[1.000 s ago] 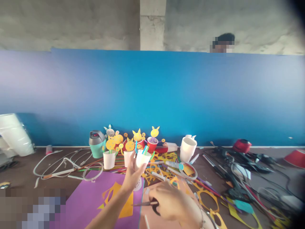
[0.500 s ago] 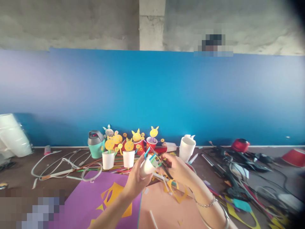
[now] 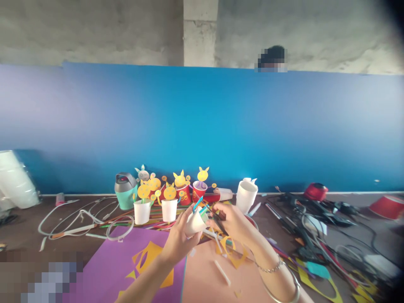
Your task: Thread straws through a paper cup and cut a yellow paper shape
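Observation:
In my left hand [image 3: 178, 237] is a white paper cup [image 3: 195, 223], tilted, with blue and green strips sticking out of its mouth. My right hand [image 3: 229, 219] is closed around dark scissors [image 3: 220, 224], whose blades reach the strips at the cup's opening. Beneath both hands lie a purple sheet [image 3: 104, 269] and a pink sheet [image 3: 202, 277] with yellow paper offcuts [image 3: 167, 269]. A small white stick [image 3: 222, 272] rests on the pink sheet.
Behind my hands stand white cups [image 3: 142, 212] and red cups [image 3: 199, 190] with yellow paper figures, near a teal container [image 3: 126, 197]. White stacked cups [image 3: 247, 195] stand right of them. Cables and a black glue gun [image 3: 315, 250] lie at the right. A person's head [image 3: 273, 57] shows above the blue partition.
The scissors' blades have shifted slightly at the strips. The small white stick on the pink sheet now lies farther up and right. The person behind the partition has moved left.

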Available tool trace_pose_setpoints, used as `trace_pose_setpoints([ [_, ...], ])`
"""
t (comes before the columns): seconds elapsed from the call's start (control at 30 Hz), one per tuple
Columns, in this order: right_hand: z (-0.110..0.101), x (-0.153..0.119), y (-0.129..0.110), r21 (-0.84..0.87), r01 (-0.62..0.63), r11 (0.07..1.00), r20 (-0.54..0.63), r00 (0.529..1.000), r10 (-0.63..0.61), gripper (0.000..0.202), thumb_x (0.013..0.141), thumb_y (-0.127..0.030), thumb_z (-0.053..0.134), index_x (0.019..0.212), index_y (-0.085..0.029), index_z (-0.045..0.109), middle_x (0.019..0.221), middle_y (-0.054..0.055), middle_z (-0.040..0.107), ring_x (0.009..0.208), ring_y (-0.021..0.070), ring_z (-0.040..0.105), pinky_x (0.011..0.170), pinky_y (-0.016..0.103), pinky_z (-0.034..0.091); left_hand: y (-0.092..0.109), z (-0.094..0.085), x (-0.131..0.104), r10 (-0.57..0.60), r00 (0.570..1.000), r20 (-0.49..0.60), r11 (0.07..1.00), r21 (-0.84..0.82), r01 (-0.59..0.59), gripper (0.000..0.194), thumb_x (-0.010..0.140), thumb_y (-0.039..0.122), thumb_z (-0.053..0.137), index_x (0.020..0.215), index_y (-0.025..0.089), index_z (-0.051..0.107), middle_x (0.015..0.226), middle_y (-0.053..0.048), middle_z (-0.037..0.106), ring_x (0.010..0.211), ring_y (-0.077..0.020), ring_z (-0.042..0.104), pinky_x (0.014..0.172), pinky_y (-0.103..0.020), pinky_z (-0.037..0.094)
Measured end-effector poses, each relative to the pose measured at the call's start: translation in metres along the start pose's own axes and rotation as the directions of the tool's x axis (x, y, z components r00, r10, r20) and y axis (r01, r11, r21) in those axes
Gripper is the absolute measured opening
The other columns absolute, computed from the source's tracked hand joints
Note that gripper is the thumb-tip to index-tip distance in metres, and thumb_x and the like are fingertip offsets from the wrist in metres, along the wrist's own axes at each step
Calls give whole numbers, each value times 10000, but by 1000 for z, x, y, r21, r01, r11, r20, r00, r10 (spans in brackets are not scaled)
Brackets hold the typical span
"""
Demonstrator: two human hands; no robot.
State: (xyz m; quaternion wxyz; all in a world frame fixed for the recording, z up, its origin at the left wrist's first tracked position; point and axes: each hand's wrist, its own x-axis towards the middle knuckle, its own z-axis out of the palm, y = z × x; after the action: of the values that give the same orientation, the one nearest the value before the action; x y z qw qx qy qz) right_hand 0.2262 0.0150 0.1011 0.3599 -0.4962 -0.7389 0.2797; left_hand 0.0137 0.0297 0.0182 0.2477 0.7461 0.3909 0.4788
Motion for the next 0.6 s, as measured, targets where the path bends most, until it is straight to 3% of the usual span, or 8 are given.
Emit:
trace_pose_setpoints([
  [0.17,0,-1,-7,-83,3,997,-13,1000,-4,193,813,-312,682,740,-176,568,642,-48,539,592,108,431,517,224,294,-2,3,-1,-13,1000,-12,1000,-28,13,735,788,151,681,1456,300,413,1321,-125,604,1172,-304,613,992,-430,482],
  [0.3,-1,-3,-13,-109,-17,994,-15,1000,15,165,808,-285,660,731,-177,563,647,-28,581,589,121,473,534,231,324,-6,4,-1,-22,1000,-8,997,-69,22,723,798,178,691,1457,293,416,1339,-118,597,1196,-307,600,1019,-435,465],
  [0.4,-10,-5,-16,-155,-37,987,-58,998,28,151,818,-312,647,768,-196,564,669,-18,608,606,139,506,536,235,334,-5,4,1,-63,998,-21,975,-214,57,711,812,238,709,1458,257,413,1351,-138,590,1213,-312,590,1022,-426,467],
  [0.5,-23,-8,-16,-290,-97,952,-126,990,62,148,832,-343,625,869,-212,566,730,-1,652,641,162,553,553,245,346,0,3,5,-179,982,-68,863,-489,123,771,815,329,732,1483,247,356,1368,-152,585,1243,-311,575,1006,-403,483],
  [0.6,-30,-12,-16,-476,-232,848,-110,973,204,211,797,-346,640,939,-204,577,751,28,685,663,196,610,568,266,352,6,2,9,-352,929,-112,706,-683,185,838,789,389,764,1489,285,315,1379,-141,590,1244,-309,582,972,-391,507],
])
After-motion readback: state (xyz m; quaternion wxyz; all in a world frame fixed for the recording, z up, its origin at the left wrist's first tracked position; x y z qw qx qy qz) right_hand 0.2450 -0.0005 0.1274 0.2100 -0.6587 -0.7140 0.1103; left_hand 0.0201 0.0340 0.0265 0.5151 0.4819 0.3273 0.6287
